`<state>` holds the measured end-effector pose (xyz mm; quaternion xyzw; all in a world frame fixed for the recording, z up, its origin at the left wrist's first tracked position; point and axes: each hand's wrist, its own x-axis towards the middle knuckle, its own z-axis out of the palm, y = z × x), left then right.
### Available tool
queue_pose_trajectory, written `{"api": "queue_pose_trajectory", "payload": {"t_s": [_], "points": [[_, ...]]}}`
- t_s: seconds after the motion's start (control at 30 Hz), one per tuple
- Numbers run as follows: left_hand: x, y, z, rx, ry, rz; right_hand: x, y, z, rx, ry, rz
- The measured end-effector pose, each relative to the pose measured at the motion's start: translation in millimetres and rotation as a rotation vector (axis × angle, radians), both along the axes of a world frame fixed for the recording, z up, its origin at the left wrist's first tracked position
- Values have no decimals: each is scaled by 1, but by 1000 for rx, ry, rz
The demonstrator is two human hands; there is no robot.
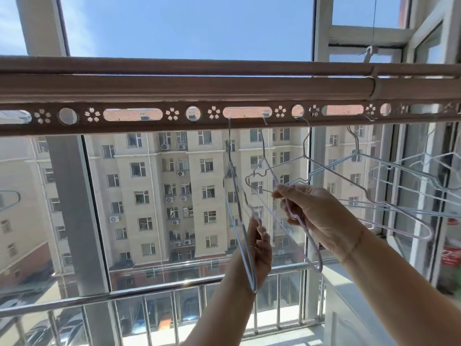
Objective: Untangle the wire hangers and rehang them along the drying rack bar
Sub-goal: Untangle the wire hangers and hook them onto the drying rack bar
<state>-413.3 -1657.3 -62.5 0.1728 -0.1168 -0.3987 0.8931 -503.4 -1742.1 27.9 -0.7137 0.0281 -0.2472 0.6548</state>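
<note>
A brown drying rack bar [149,126] with round and oblong holes crosses the view overhead. Several pale wire hangers hang from its holes at centre right. My left hand [260,248] grips the lower side of the leftmost hanger [233,196], which hangs edge-on from an oblong hole. My right hand [314,211] pinches the shoulder of the second hanger [303,236], hooked in the same oblong hole. A third hanger [359,186] hangs from a round hole just right of my hands. More hangers [411,171] overlap one another at the far right.
A window with a steel railing [124,293] lies beyond the rack, apartment blocks outside. A white window frame [321,28] and an open sash stand at the right. Part of another hanger [11,199] shows at the left edge. The bar's left holes hold no hangers.
</note>
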Motion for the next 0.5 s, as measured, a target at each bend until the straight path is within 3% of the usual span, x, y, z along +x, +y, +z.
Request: {"api": "queue_pose_trajectory", "payload": {"t_s": [0.13,0.33,0.5], "points": [[-12,20,-38,224,-8,38,-4,1,-4,-4,2,11],[-24,54,-105,412,45,42,-16,-3,-25,60,-55,64],[-42,78,-155,577,85,20,-30,-10,-56,315,-253,23]]}}
